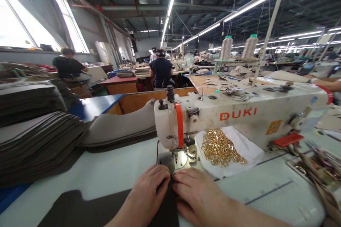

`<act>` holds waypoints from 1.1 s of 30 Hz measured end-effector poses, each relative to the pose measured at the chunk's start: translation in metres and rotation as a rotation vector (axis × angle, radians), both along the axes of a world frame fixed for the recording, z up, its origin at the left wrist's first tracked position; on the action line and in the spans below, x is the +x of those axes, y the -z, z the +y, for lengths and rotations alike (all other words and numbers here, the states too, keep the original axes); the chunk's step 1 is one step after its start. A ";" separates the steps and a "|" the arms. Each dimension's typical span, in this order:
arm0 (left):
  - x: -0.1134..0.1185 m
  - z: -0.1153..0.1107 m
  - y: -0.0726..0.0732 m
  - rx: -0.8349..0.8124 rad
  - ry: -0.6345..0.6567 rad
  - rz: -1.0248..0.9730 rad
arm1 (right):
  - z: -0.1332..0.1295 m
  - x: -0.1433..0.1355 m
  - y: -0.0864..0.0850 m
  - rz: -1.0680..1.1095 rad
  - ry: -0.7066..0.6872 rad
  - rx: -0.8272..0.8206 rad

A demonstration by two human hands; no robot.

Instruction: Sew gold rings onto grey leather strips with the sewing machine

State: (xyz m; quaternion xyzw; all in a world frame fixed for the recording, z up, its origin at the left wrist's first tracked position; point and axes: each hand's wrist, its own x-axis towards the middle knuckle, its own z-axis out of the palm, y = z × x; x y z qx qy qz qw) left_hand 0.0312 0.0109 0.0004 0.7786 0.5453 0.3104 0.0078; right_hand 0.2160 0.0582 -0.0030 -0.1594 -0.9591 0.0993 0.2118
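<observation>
A dark grey-brown fabric panel (pixel 87 207) lies on the pale table of a white sewing machine (pixel 202 113), its edge reaching up to the needle area. My left hand (pixel 151 189) is closed on the panel just in front of the presser foot (pixel 176 156), thumb and fingertips pinching near its edge. Close beside it on the right, my right hand (pixel 195 189) has its fingers curled and pressed together at the same edge. The fingertips of both hands nearly meet, and they hide the part of the panel between them.
Gold metal rings (pixel 221 147) lie heaped on white cloth under the machine arm. Stacked dark panels (pixel 39 142) fill the left side, with another stack (pixel 122 124) behind. Thread cones (pixel 226 48) stand at the back. A person (pixel 161 67) sits ahead.
</observation>
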 end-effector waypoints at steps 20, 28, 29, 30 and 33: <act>-0.001 -0.002 -0.001 0.061 0.062 -0.005 | 0.006 -0.006 0.006 -0.068 -0.052 0.314; 0.000 0.022 0.004 0.113 0.080 -0.005 | 0.026 -0.001 0.008 -0.139 -0.021 0.358; -0.001 0.026 0.004 0.126 0.076 -0.001 | 0.028 -0.002 0.008 -0.137 -0.012 0.351; -0.002 0.029 0.005 0.139 0.072 0.003 | 0.030 -0.003 0.009 -0.133 -0.001 0.341; -0.004 0.037 0.005 0.169 0.069 0.008 | 0.035 -0.006 0.013 -0.103 0.020 0.303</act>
